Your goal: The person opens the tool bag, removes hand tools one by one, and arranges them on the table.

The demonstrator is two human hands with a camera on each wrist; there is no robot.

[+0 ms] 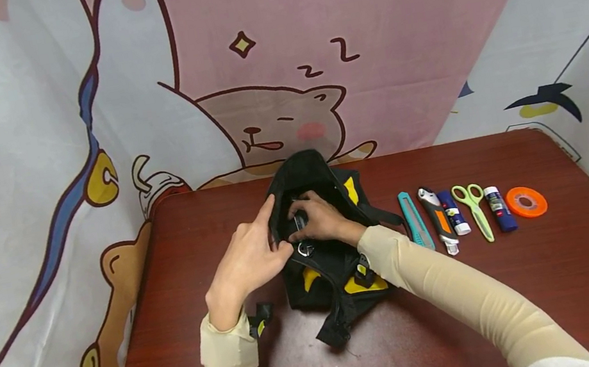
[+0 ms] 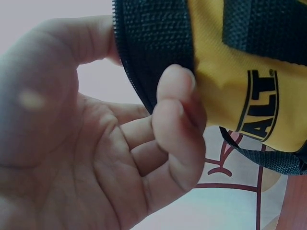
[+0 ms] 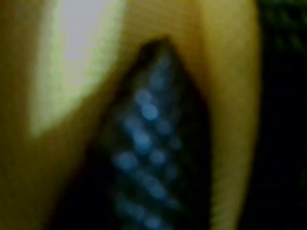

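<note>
A black and yellow tool bag point(image 1: 298, 173) stands on the table with its zippered mouth open. My left hand point(image 1: 248, 256) grips the left edge of that mouth. In the left wrist view, the thumb and fingers point(image 2: 180, 139) of this hand lie on opposite sides of the zippered rim point(image 2: 153, 43), beside yellow cloth with black lettering. My right hand point(image 1: 323, 217) reaches inside the bag, its thumb and forefinger curled around a small dark object point(image 1: 300, 220) with a greyish shine. Blurred black webbing point(image 3: 148, 143) and yellowish cloth fill the right wrist view.
Right of the bag lie a teal utility knife point(image 1: 415, 222), an orange and black utility knife point(image 1: 438, 221), two glue sticks point(image 1: 453, 212), green scissors point(image 1: 474, 205) and an orange tape roll point(image 1: 527, 202). A strap end point(image 1: 333, 329) hangs toward the table front. A printed cloth point(image 1: 392, 31) hangs behind.
</note>
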